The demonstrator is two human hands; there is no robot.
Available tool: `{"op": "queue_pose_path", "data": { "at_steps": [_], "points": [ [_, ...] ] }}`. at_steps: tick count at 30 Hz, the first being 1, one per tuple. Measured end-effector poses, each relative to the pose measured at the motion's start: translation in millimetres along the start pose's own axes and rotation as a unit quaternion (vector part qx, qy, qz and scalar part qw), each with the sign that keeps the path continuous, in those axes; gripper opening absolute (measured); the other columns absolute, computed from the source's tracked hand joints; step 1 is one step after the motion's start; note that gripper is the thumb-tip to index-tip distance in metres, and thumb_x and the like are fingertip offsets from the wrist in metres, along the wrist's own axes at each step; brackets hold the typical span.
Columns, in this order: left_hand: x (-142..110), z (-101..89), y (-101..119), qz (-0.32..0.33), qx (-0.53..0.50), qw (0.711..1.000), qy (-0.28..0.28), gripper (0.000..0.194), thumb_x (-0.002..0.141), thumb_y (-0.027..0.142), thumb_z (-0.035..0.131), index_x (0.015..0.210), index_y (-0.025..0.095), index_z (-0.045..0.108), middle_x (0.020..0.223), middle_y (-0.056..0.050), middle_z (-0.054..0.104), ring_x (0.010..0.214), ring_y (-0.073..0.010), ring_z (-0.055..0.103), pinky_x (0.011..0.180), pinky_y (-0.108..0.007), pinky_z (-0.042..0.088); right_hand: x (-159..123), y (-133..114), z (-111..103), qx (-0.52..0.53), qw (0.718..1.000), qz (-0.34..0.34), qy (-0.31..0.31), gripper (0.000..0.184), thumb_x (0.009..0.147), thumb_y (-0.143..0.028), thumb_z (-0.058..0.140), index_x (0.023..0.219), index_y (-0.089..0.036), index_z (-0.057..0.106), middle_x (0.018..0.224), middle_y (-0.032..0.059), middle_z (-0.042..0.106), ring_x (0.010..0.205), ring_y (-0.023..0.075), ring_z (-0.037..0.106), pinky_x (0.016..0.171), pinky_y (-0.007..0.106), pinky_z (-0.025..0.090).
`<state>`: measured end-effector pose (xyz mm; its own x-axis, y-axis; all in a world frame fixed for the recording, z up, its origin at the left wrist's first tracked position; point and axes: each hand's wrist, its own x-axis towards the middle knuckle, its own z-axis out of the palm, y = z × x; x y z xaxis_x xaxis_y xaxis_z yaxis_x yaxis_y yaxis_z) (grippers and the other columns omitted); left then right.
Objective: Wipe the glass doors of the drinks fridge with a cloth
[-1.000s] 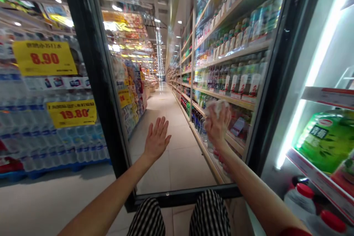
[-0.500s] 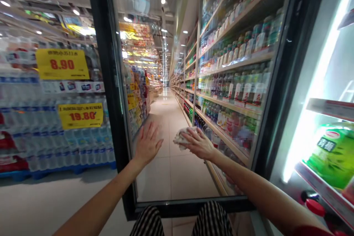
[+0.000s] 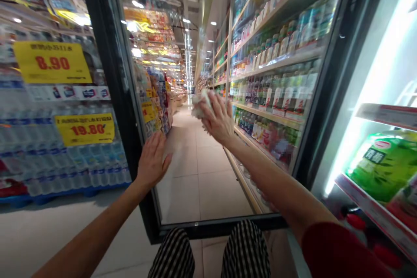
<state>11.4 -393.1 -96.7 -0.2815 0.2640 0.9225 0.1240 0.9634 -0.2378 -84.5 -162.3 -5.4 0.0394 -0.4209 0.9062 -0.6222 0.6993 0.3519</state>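
Observation:
A tall glass door (image 3: 182, 200) in a black frame (image 3: 114, 74) stands before me, and its glass mirrors or shows an aisle and shelves of bottles. Fingers stretched, my left hand (image 3: 153, 160) lies by the left edge of the pane, close to the frame, holding nothing. Near the middle of the glass, my right hand (image 3: 218, 117) is pressing a crumpled whitish cloth (image 3: 200, 103). Its fingers are spread over the cloth, which sticks out to the left of them.
To the right are lit cooler shelves with a green bottle (image 3: 381, 165) and red-capped bottles (image 3: 356, 221). Packs of water bottles (image 3: 71, 165) with yellow price signs (image 3: 52, 63) are stacked at left. My checkered knees (image 3: 246, 247) are just below the door's bottom rail (image 3: 211, 228).
My right hand has swept the cloth from the right side of the glass leftward, then up. My left hand has slid left toward the frame. The camera view has shifted slightly.

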Motion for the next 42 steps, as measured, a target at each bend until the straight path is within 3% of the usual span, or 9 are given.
{"op": "queue_pose_path", "data": {
  "at_steps": [3, 8, 14, 20, 26, 32, 38, 40, 42],
  "points": [
    [2.1, -7.1, -1.8, 0.000, -0.011, 1.000, 0.003, 0.064, 0.083, 0.028, 0.049, 0.139, 0.016, 0.020, 0.146, -0.014, 0.024, 0.134, -0.0289, 0.023, 0.107, -0.048, 0.028, 9.7, -10.2, 1.2, 0.015, 0.999, 0.029, 0.008, 0.055, 0.086, -0.031, 0.046, 0.137, -0.027, 0.029, 0.148, 0.0070, 0.023, 0.138, 0.0317, 0.006, 0.108, 0.056, 0.012],
    [6.2, -22.3, -7.3, -0.005, -0.013, 1.000, 0.027, 0.064, 0.084, 0.022, 0.047, 0.140, 0.017, 0.019, 0.144, -0.014, 0.026, 0.133, -0.0279, 0.025, 0.107, -0.047, 0.030, -16.6, -36.6, 9.9, 0.087, 0.950, -0.283, -0.098, 0.058, 0.082, -0.028, 0.051, 0.136, -0.032, 0.030, 0.145, 0.0000, 0.031, 0.137, 0.0228, 0.018, 0.110, 0.045, 0.018],
    [12.8, -32.2, -14.5, -0.019, -0.012, 0.998, 0.064, 0.064, 0.083, 0.022, 0.047, 0.140, 0.021, 0.018, 0.145, -0.013, 0.026, 0.133, -0.0282, 0.025, 0.106, -0.050, 0.030, 39.8, -40.4, 14.3, 0.057, 0.997, -0.046, 0.005, 0.056, 0.087, -0.029, 0.043, 0.140, -0.024, 0.024, 0.146, 0.0040, 0.028, 0.137, 0.0309, 0.011, 0.109, 0.055, 0.011],
    [16.5, -42.1, -23.0, -0.031, -0.005, 0.997, 0.066, 0.062, 0.083, 0.022, 0.047, 0.139, 0.019, 0.021, 0.145, -0.014, 0.026, 0.134, -0.0285, 0.023, 0.106, -0.052, 0.028, 24.9, -61.7, 25.6, 0.080, 0.945, -0.304, -0.088, 0.045, 0.085, -0.027, 0.046, 0.130, -0.027, 0.040, 0.144, 0.0009, 0.033, 0.135, 0.0265, 0.021, 0.108, 0.048, 0.023],
    [27.1, -43.2, -25.3, -0.055, -0.015, 0.994, 0.096, 0.060, 0.084, 0.023, 0.046, 0.139, 0.019, 0.021, 0.146, -0.012, 0.023, 0.135, -0.0270, 0.021, 0.108, -0.051, 0.024, 67.5, -64.4, 20.9, 0.051, 0.997, -0.061, -0.006, 0.046, 0.088, -0.029, 0.041, 0.133, -0.025, 0.035, 0.147, 0.0063, 0.027, 0.137, 0.0315, 0.011, 0.108, 0.058, 0.013],
    [37.0, -46.7, -25.7, -0.045, -0.015, 0.993, 0.108, 0.061, 0.084, 0.023, 0.046, 0.139, 0.018, 0.022, 0.146, -0.013, 0.024, 0.135, -0.0278, 0.021, 0.108, -0.051, 0.025, 15.5, -77.7, 27.9, 0.085, 0.931, -0.336, -0.116, 0.038, 0.084, -0.024, 0.048, 0.122, -0.026, 0.047, 0.144, 0.0014, 0.033, 0.136, 0.0246, 0.020, 0.110, 0.048, 0.021],
    [48.6, -41.3, -17.7, -0.031, -0.006, 0.995, 0.098, 0.061, 0.084, 0.026, 0.045, 0.139, 0.019, 0.021, 0.145, -0.013, 0.024, 0.135, -0.0281, 0.021, 0.107, -0.051, 0.026, 42.0, -17.5, 3.8, 0.032, 0.999, -0.017, -0.003, 0.052, 0.085, -0.027, 0.048, 0.135, -0.027, 0.033, 0.148, 0.0075, 0.024, 0.138, 0.0322, 0.006, 0.107, 0.061, 0.009],
    [55.6, -37.4, -11.2, -0.012, -0.009, 0.996, 0.093, 0.061, 0.084, 0.026, 0.045, 0.139, 0.020, 0.019, 0.145, -0.013, 0.025, 0.135, -0.0269, 0.021, 0.107, -0.049, 0.025, 28.6, -9.4, -2.0, 0.032, 0.998, -0.047, -0.026, 0.052, 0.083, -0.027, 0.050, 0.133, -0.028, 0.036, 0.147, 0.0062, 0.025, 0.138, 0.0311, 0.007, 0.107, 0.059, 0.011],
    [62.6, -32.6, -4.9, 0.006, -0.016, 0.997, 0.080, 0.062, 0.084, 0.025, 0.045, 0.140, 0.019, 0.019, 0.145, -0.013, 0.025, 0.135, -0.0258, 0.020, 0.108, -0.048, 0.025, 8.0, -4.8, -4.4, 0.050, 0.979, -0.180, -0.082, 0.052, 0.081, -0.026, 0.052, 0.131, -0.031, 0.039, 0.146, 0.0029, 0.029, 0.138, 0.0268, 0.013, 0.109, 0.053, 0.015]
  ]
}}
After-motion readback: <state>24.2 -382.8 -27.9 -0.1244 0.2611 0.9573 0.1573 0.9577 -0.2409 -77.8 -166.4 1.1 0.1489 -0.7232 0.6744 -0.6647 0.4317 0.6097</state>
